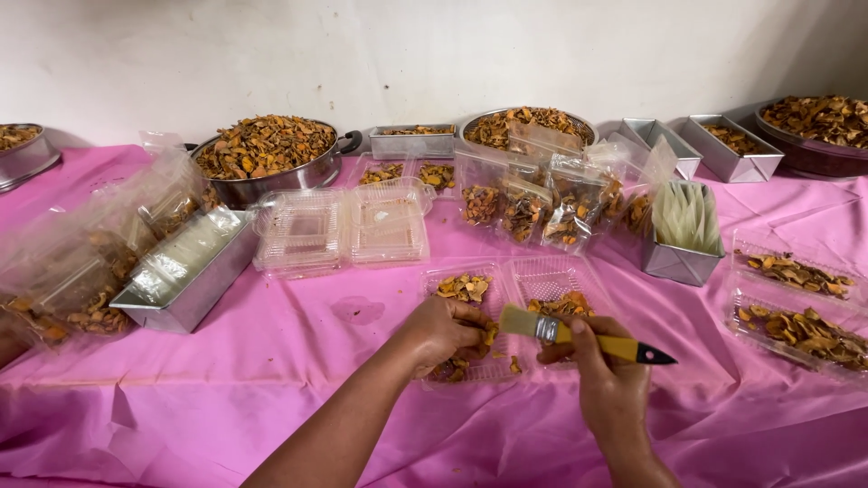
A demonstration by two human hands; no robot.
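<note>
My left hand (445,332) is curled over a small pile of dried orange-brown slices inside an open clear plastic clamshell tray (506,280) on the pink tablecloth. My right hand (604,372) grips a small brush with a yellow handle and pale bristles (579,335), held level just above the tray's right half, bristles pointing left toward my left hand. More slices (464,287) lie at the tray's far left corner, and another heap of slices (562,305) sits in its right half.
A large metal pot (271,181) and bowl (529,122) heaped with slices stand at the back. Stacked empty clamshells (344,230), filled plastic bags (551,208), metal loaf tins (190,276) and filled trays (800,303) surround the work spot.
</note>
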